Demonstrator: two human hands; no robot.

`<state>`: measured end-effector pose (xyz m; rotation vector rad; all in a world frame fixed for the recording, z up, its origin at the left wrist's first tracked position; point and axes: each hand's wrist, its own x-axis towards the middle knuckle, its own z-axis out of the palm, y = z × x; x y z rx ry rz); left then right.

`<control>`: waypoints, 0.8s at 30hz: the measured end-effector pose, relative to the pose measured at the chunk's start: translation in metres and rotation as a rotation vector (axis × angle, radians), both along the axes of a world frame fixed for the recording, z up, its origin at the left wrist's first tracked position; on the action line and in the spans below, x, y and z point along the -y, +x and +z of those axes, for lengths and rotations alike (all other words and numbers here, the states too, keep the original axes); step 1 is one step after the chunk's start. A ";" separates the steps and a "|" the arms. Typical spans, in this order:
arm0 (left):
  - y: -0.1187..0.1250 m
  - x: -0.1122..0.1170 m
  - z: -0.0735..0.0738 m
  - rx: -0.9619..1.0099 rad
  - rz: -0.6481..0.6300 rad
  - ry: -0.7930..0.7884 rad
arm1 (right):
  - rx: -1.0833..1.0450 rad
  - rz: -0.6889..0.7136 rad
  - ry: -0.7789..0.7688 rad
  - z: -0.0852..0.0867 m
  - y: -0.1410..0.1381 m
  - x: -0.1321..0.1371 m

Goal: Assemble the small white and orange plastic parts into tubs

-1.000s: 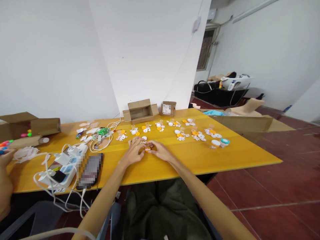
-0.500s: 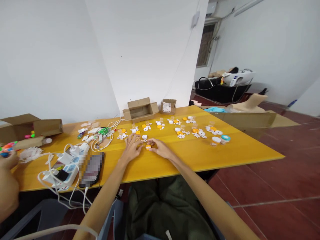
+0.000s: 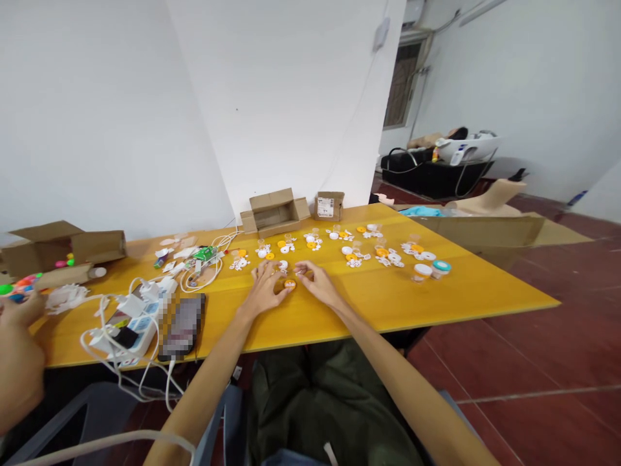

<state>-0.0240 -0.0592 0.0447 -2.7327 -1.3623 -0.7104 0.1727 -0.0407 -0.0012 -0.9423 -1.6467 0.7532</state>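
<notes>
Both my hands rest on the yellow table (image 3: 436, 294) around a small orange round part (image 3: 290, 283). My left hand (image 3: 266, 285) lies to its left with fingers spread and its thumb touching the part. My right hand (image 3: 314, 281) sits to its right, fingertips pinched together just above the table; whatever they hold is too small to make out. Beyond my hands lie several groups of small white and orange parts (image 3: 349, 255).
An open cardboard box (image 3: 274, 210) and a smaller box (image 3: 328, 206) stand by the wall. A power strip with white cables (image 3: 133, 320) and a phone (image 3: 182, 318) lie at left. Another person's arm (image 3: 17, 362) shows at far left, near a box (image 3: 58, 249).
My right hand has lifted off the orange part and pinched its fingertips. The left hand shifted slightly toward the part. The view drifted a little.
</notes>
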 end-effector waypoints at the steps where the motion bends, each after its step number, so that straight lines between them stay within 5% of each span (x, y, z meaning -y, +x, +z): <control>1: 0.001 0.000 -0.001 -0.004 0.001 -0.009 | -0.016 -0.023 -0.006 -0.002 0.001 -0.002; 13: -0.005 -0.002 -0.001 0.001 0.003 -0.027 | 0.044 -0.187 0.002 -0.010 0.006 -0.006; 24: -0.010 -0.011 -0.010 -0.001 0.002 0.161 | 0.174 -0.297 0.030 0.000 0.000 0.008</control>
